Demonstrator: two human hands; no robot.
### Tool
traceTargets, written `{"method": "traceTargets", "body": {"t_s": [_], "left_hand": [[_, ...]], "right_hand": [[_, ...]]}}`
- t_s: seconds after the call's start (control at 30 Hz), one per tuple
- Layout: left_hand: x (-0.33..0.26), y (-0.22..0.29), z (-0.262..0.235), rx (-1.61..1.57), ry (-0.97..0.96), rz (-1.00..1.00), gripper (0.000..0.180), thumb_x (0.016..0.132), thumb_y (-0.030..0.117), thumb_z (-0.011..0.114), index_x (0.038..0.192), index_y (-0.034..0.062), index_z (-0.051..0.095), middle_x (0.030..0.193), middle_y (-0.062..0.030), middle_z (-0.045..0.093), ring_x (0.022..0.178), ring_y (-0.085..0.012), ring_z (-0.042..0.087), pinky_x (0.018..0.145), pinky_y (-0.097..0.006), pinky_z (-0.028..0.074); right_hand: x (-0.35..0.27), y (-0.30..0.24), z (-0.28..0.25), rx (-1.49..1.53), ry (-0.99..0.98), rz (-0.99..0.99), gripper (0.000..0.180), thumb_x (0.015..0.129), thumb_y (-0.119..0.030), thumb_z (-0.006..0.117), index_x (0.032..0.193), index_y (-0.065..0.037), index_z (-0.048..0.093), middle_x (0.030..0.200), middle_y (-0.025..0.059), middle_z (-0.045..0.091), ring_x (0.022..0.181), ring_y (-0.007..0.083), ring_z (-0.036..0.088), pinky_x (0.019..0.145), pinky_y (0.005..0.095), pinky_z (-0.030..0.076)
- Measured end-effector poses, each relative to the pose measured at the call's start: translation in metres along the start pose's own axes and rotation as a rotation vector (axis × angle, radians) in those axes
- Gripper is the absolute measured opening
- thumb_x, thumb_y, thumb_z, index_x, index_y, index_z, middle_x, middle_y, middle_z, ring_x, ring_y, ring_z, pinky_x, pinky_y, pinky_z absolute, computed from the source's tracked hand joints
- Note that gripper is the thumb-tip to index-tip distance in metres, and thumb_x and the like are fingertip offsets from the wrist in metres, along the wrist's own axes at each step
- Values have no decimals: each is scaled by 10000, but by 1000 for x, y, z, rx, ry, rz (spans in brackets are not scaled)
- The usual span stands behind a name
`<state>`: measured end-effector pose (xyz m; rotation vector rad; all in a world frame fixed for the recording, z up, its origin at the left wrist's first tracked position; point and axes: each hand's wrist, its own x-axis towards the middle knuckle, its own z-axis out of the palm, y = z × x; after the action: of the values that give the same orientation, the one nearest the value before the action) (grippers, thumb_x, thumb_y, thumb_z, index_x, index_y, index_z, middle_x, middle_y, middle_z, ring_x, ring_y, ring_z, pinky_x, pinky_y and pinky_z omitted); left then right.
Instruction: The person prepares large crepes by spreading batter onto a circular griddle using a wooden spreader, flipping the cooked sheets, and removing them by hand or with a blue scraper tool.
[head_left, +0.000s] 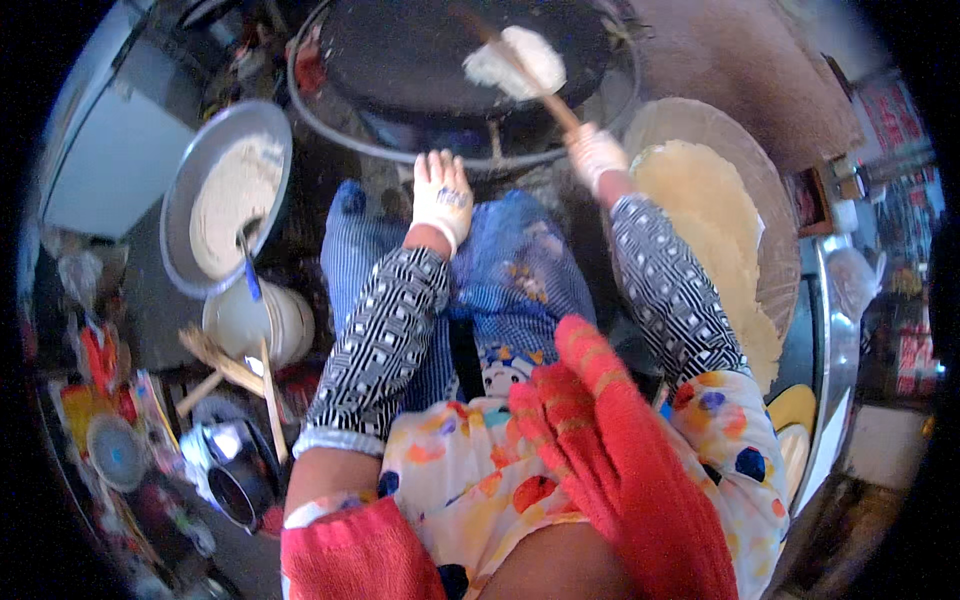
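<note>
My right hand, in a white glove, is closed round a wooden stick. The stick reaches over a large round black griddle, and its far end is blurred. Beneath the stick, a pale lump of batter or dough lies on the griddle. My left hand, also gloved in white, holds nothing. Its fingers are stretched out over my knees, just short of the griddle's metal rim.
At left, a grey basin holds pale batter and a blue-handled ladle. Below it are a white bucket and wood pieces. Thin yellowish flatbreads lie on a round tray at right. A red knitted scarf hangs in front of me.
</note>
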<state>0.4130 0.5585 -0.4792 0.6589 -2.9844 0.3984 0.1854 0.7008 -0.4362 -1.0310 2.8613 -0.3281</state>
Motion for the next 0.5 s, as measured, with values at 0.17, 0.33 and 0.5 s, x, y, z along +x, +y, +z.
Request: {"method": "traceTargets", "body": {"t_s": [0.17,0.33,0.5], "left_hand": [[-1,-1,14,7,243,18,506,819,209,530,1271,-13,485,1286,-177,480,1215,-345,417,1081,-519,262],[3,-7,16,-22,51,-34,662,832,320,579,1379,-16,417,1454,-179,402,1369,-343,326,1146,-523,163],[18,-8,-15,-108,-59,15,682,833,371,610,1387,19,424,1457,-162,413,1378,-318,329,1144,-506,175]], "right_hand": [[9,13,-2,-46,39,55,406,957,-401,473,972,-17,602,928,258,670,889,420,652,781,511,519],[-9,35,0,-87,-42,145,441,964,-429,435,1085,-34,587,1004,272,654,967,425,628,846,506,490],[1,42,-16,41,2,128,323,948,-312,463,948,-37,632,907,223,685,838,349,688,726,446,563]]}}
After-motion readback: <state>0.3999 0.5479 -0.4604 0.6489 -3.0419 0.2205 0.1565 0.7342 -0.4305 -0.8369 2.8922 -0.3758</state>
